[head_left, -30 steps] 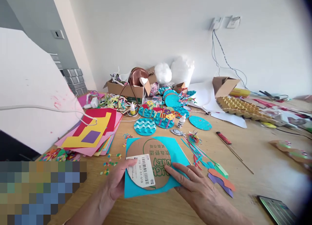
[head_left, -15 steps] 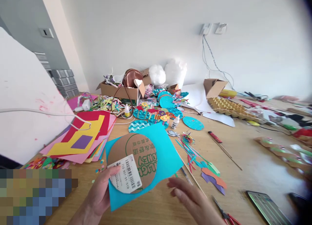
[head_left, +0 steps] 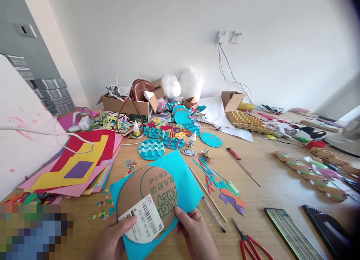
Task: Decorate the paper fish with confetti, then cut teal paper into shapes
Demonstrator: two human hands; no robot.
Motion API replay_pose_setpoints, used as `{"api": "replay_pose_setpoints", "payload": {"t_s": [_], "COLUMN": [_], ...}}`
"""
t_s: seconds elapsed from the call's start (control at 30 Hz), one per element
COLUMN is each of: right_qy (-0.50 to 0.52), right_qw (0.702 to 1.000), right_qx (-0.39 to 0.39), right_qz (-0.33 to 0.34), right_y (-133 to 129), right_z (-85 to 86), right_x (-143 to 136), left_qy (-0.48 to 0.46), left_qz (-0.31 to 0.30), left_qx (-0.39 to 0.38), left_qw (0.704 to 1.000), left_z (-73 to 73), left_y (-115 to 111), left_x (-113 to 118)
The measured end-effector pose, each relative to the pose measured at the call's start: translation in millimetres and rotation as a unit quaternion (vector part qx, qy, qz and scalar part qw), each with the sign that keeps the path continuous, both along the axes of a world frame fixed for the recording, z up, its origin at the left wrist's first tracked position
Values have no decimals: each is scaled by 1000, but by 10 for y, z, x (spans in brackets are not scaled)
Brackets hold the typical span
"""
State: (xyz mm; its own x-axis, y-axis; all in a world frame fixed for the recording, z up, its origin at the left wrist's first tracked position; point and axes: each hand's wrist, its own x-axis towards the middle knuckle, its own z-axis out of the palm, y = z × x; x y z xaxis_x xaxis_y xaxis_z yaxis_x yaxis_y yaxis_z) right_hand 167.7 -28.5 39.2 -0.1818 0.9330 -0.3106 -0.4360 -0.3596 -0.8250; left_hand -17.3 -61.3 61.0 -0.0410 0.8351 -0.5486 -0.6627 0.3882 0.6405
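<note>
1. Disc [head_left: 132, 188], cardboard, lies on blue paper [head_left: 188, 181], both lifted just above the surface [head_left: 247, 200]. Printed side and label [head_left: 150, 215] face up.
2. Left hand [head_left: 112, 233] pinches disc and paper at the near left edge: thumb on the label, fingers mostly hidden beneath. Probably stops the two layers sliding apart.
3. Right hand [head_left: 194, 230] pinches the right side, thumb at the disc's rim. The opposed grips likely share the load and resist sagging.
4. Two bottles [head_left: 136, 129] [head_left: 192, 140] stand upright beyond, nozzles up, presumably against leaks.
5. Pliers [head_left: 245, 238] lie right, handles nearest the person, handy for grasping.
</note>
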Motion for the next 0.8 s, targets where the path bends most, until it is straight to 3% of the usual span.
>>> {"api": "replay_pose_setpoints", "payload": {"t_s": [0.2,0.37,0.47,0.53,0.6,0.67,0.73,0.8], "right_qy": [-3,-31,-142,-291,-505,-636,-706,-747], "right_qw": [999,998,982,937,827,734,675,636], "right_qx": [2,51,118,189,247,237,207,170], "right_qz": [-33,12,35,39,7,26,60,86], "right_y": [71,44,75,126,181,211,199,150], "right_z": [156,161,179,201,211,193,152,106], "right_x": [-13,-156,-34,204,515,812,1020,1108], "left_qy": [-23,82,119,122,118,110,112,124], "left_qz": [-27,15,41,63,92,112,117,109], "left_qx": [116,-18,-74,-94,-95,-94,-97,-108], "left_qw": [993,996,989,986,984,983,982,980], "left_z": [41,43,73,113,148,161,148,122], "left_y": [2,-46,-51,-43,-37,-37,-43,-51], "left_x": [-171,-184,-231,-290,-355,-412,-455,-476]}}
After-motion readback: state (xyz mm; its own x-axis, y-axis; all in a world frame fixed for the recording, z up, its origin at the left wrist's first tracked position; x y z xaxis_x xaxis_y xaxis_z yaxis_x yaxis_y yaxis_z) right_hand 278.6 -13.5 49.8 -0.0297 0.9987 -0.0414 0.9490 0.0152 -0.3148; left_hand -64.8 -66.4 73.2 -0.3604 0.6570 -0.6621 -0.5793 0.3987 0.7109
